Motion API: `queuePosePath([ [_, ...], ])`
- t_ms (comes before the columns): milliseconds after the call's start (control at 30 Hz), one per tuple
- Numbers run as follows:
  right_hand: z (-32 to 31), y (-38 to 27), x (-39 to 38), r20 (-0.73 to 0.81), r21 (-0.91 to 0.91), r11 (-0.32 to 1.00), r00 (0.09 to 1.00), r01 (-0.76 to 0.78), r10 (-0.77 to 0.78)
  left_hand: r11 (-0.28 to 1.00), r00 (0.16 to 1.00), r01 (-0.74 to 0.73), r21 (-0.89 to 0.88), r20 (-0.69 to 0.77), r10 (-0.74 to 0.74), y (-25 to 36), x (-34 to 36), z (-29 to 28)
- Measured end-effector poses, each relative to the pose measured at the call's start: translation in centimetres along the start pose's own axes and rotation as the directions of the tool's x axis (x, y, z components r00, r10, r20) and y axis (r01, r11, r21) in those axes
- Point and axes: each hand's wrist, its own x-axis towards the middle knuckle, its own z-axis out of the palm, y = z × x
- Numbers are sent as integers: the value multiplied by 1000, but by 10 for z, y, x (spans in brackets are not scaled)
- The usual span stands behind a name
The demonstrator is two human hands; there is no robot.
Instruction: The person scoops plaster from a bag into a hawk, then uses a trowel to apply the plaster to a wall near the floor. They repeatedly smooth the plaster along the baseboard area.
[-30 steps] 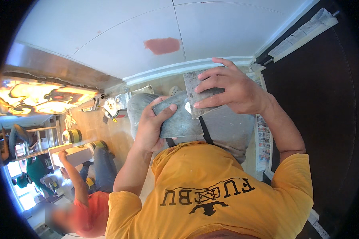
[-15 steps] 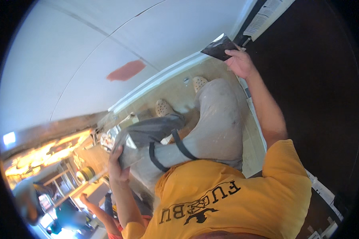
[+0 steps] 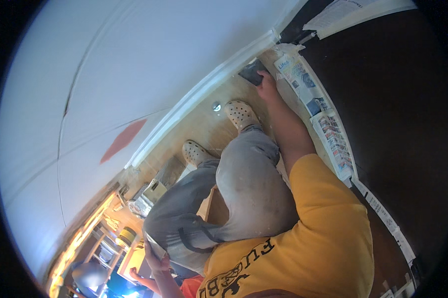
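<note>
My right hand reaches far forward and grips a dark, flat, squarish sheet at its edge. The sheet is low over the floor strip, near the foot of the white wall; its kind is not clear. At the lower left my left hand is beside my left knee, closed on a flat, pale-edged plate. The plate is partly hidden by my fingers and leg.
Taped newspaper borders the dark surface on the right. The wall bears a reddish patch. A small round disc lies near my shoes. Another person's hand, a yellow-black roll and a box are at left.
My right hand has lowered the dark sheet from in front of the wall toward the floor. My left hand has moved down in the picture as my view turned and shifted.
</note>
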Motion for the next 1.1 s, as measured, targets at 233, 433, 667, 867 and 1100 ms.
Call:
queuePosePath([
  [233,52,-6,4,-311,-78,997,949,20,-44,983,986,74,170,-162,-46,10,0,4],
  [433,52,-14,23,-178,-210,977,982,21,-59,960,962,73,272,-271,3,10,4,-12],
  [667,64,-7,44,-174,-245,969,982,27,-71,194,851,-312,930,183,492,2,19,-108],
  [867,84,-11,50,-73,-154,987,995,56,-67,438,919,-248,864,66,389,13,28,-119],
  [1100,105,-19,18,48,-163,952,966,259,-254,857,956,26,515,-264,129,15,40,-104],
])
